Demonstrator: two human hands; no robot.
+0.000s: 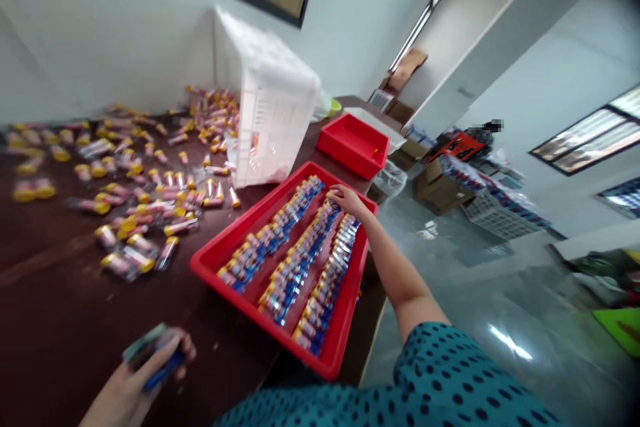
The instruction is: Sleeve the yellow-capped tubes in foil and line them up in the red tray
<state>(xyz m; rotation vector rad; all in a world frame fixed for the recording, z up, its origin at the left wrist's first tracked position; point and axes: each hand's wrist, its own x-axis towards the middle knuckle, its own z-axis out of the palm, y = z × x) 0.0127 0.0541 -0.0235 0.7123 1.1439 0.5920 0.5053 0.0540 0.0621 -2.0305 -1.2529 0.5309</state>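
Observation:
My left hand (143,373), at the lower left over the dark table, is closed around a small blue and grey-green item (163,368); motion blur hides what kind it is. My right hand (346,199) reaches to the far end of the red tray (267,329), its fingers bent down onto the middle row of small tubes (303,257). Whether those fingers pinch a tube is hidden. Three long rows of yellow-topped tubes with pink and blue parts lie side by side in this tray.
Many loose pink tubes with yellow caps (137,203) are scattered over the dark table (45,293). A white plastic basket (273,120) lies on its side beside them. Beyond the tray stands a second red tray (345,153). Cardboard boxes (440,190) and a person in orange (463,145) are farther off.

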